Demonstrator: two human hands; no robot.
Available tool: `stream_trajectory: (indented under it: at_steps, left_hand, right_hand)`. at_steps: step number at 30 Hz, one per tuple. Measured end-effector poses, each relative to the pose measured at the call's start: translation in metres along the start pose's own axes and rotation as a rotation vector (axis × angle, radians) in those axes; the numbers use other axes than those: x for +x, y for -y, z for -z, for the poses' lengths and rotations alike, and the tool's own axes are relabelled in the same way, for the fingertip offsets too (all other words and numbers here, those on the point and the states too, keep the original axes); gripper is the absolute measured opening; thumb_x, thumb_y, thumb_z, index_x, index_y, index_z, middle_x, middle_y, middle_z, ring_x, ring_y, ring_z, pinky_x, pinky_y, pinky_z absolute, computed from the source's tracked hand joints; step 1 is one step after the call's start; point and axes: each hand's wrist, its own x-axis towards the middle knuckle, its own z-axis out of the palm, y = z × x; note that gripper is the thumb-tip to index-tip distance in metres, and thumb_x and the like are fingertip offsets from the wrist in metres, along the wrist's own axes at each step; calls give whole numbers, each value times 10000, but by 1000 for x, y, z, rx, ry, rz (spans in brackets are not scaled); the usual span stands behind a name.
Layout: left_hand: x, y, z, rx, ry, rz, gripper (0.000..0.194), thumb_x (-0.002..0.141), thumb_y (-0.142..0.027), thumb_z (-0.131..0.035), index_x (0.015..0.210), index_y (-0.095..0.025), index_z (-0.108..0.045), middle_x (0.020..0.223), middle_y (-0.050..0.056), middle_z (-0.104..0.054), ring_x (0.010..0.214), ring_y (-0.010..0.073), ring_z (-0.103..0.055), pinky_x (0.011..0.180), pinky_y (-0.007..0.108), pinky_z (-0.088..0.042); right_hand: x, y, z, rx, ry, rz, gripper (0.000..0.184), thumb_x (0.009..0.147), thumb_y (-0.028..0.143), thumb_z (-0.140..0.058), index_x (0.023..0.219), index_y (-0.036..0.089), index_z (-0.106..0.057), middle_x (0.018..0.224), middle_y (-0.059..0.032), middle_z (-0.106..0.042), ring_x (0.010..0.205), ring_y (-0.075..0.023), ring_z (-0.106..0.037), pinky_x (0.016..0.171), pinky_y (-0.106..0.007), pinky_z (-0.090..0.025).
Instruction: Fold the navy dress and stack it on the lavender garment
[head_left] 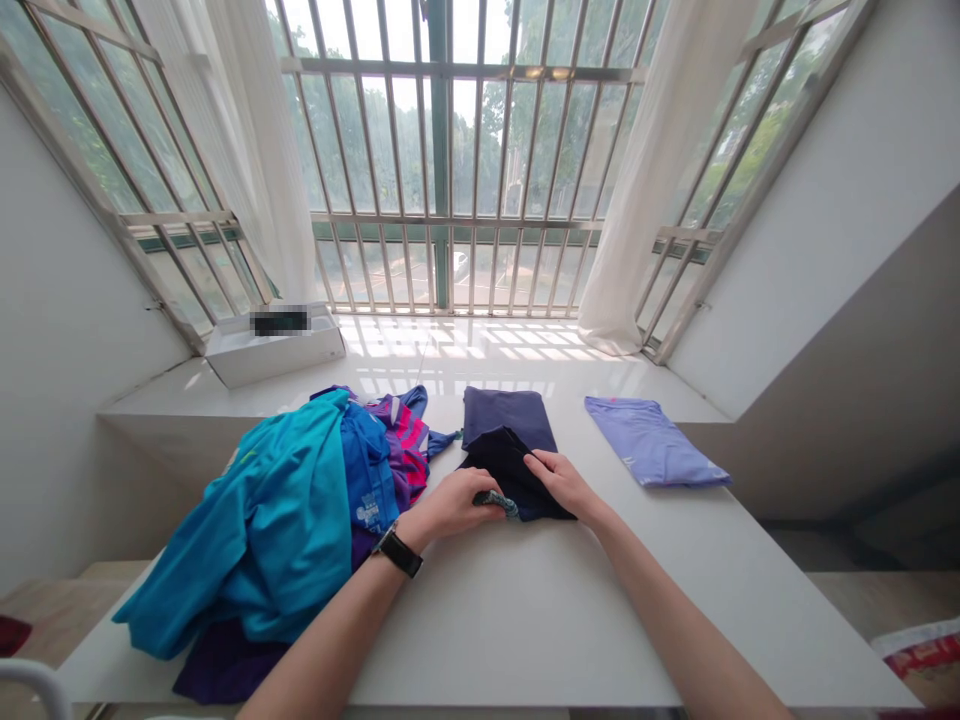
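Note:
A black, partly folded garment (517,460) is between my hands near the middle of the white table. My left hand (465,500), with a dark watch on its wrist, is closed around a patterned grey-green edge (495,498) at the garment's near left side. The fingers of my right hand (559,478) pinch the black cloth on its right side. Just behind lies a folded dark navy garment (506,410), partly covered by the black one. Further right, a folded lavender garment (652,440) lies flat by itself.
A loose heap of clothes, with a turquoise garment (277,510) on top, covers the left of the white table (510,620). On the windowsill stands a white box (277,350) with a blurred dark item. White curtains (645,170) hang beside the barred window.

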Motion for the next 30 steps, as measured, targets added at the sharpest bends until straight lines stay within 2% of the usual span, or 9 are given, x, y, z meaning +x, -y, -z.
stream_trajectory:
  at_steps: [3, 6, 12, 16, 20, 22, 25, 27, 30]
  left_hand:
    - [3, 1, -2, -19, -84, 85, 214, 935, -352, -585, 867, -192, -708, 775, -4, -677, 705, 136, -581, 649, 238, -406]
    - [6, 2, -8, -41, -186, 168, 226, 926, -346, -567, 814, -179, -672, 677, -21, -623, 620, 125, -527, 572, 235, -357]
    - [13, 8, -17, -44, -333, 215, 79, 817, -217, -600, 843, -171, -658, 771, 12, -655, 697, 152, -577, 641, 252, -426]
    - [14, 10, -16, -47, -407, 222, 137, 785, -150, -591, 904, -172, -657, 862, 30, -676, 785, 166, -607, 731, 275, -471]
    - [13, 12, -12, -122, -466, 304, 141, 743, -116, -607, 867, -169, -646, 829, 18, -675, 754, 159, -607, 706, 267, -484]
    - [12, 13, -11, -101, -473, 293, 149, 726, -110, -609, 858, -169, -648, 866, 27, -672, 790, 169, -610, 718, 272, -486]
    - [9, 15, -11, -9, -473, 297, 89, 721, -137, -630, 803, -167, -646, 885, 46, -660, 845, 196, -605, 764, 302, -485]
    - [7, 16, -10, 15, -467, 337, 46, 723, -166, -653, 765, -164, -634, 834, 44, -648, 818, 202, -602, 750, 311, -486]
    - [5, 23, -5, -43, -447, 366, 113, 723, -154, -667, 834, -158, -645, 845, 40, -654, 794, 194, -616, 720, 300, -500]
  right_hand:
    - [0, 1, -1, -8, -13, 11, 488, 876, 642, -467, 638, 222, -385, 602, 61, -336, 599, -120, -343, 564, -267, -299]
    - [-1, 1, 0, -14, -46, 18, 493, 881, 644, -461, 634, 223, -388, 594, 58, -350, 597, -122, -355, 562, -266, -310]
    - [-3, 3, -1, -55, -126, 58, 482, 901, 620, -454, 631, 229, -375, 595, 51, -374, 589, -129, -368, 568, -276, -320]
    - [-9, 11, -4, -168, -187, 161, 424, 954, 522, -437, 657, 221, -467, 634, 24, -474, 609, -144, -436, 603, -289, -376]
    - [-16, 19, -10, -221, -120, 304, 289, 986, 388, -431, 935, 207, -651, 852, -45, -615, 758, -178, -573, 726, -316, -470]
    - [-19, 22, -12, -232, -58, 339, 268, 985, 347, -439, 1040, 215, -666, 916, -63, -634, 818, -186, -604, 763, -324, -493]
    - [-24, 24, -15, -293, 56, 378, 232, 946, 313, -516, 1093, 227, -673, 973, -68, -642, 831, -183, -621, 769, -322, -507]
    - [-26, 23, -15, -344, 101, 396, 267, 900, 300, -583, 1148, 239, -665, 1011, -68, -640, 834, -185, -629, 768, -321, -512]
    - [-27, 21, -15, -405, 124, 415, 370, 849, 277, -639, 1218, 257, -648, 1055, -67, -628, 861, -189, -635, 788, -318, -516]
